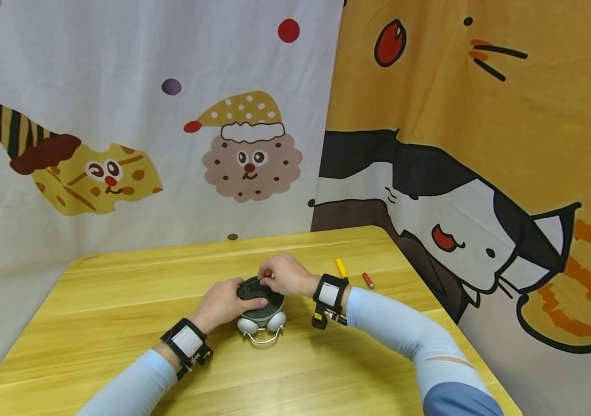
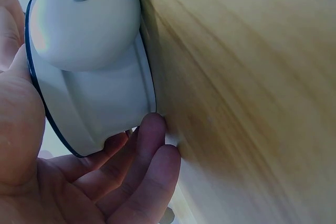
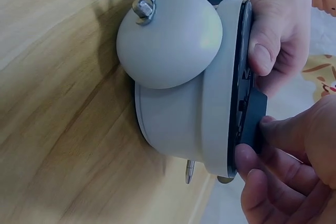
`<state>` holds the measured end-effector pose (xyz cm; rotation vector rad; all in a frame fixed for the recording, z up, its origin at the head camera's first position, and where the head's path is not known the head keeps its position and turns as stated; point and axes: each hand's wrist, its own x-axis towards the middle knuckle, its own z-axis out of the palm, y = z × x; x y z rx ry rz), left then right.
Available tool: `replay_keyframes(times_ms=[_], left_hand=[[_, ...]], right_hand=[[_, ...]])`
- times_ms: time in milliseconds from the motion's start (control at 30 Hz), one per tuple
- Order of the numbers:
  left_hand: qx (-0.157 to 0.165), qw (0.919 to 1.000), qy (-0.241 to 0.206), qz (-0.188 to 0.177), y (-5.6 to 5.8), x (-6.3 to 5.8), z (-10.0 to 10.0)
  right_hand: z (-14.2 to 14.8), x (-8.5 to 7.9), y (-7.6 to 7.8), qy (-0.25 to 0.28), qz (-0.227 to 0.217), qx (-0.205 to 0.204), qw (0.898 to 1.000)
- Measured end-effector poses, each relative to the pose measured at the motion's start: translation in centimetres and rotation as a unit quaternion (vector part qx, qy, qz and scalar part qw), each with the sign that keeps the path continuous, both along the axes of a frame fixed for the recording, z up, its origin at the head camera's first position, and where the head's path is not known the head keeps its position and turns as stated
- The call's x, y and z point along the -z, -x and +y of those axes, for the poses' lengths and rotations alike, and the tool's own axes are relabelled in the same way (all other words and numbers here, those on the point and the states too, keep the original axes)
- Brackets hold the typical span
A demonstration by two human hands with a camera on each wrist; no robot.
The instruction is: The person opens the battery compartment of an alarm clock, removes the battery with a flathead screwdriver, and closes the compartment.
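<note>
A white twin-bell alarm clock (image 1: 250,290) lies face down on the table, its dark back up and its bells (image 3: 168,40) toward me. My left hand (image 1: 221,303) grips the clock at its left side, thumb across the back. In the left wrist view, the fingers of that hand (image 2: 68,198) curl under the clock's rim. My right hand (image 1: 288,274) is at the upper right of the back. Between its thumb and fingers it pinches a black cover (image 3: 255,119), tilted up from the clock's back in the right wrist view.
Right of the clock lie a yellow-handled tool (image 1: 341,267), partly hidden by the right wrist, and a red battery (image 1: 368,281). The wooden table (image 1: 118,323) ends at printed curtains (image 1: 253,69) behind and on the right.
</note>
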<state>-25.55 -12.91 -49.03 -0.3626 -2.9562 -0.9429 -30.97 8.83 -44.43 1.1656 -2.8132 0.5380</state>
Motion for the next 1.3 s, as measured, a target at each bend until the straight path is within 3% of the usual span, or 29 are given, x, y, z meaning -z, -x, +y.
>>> replay_keyframes(times_ms=[567, 900, 1300], left_hand=[[0.001, 1.0000, -0.003, -0.001, 0.1, 0.1, 0.0], [-0.001, 0.9999, -0.009, -0.006, 0.0, 0.2, -0.2], [0.002, 0.9999, -0.008, -0.012, 0.1, 0.0, -0.1]], right_hand=[[-0.8, 0.4, 0.7, -0.004, -0.009, 0.013, 1.000], [-1.2, 0.6, 0.2, -0.021, 0.041, 0.017, 0.999], [-1.2, 1.1, -0.1, -0.047, 0.069, 0.012, 0.996]])
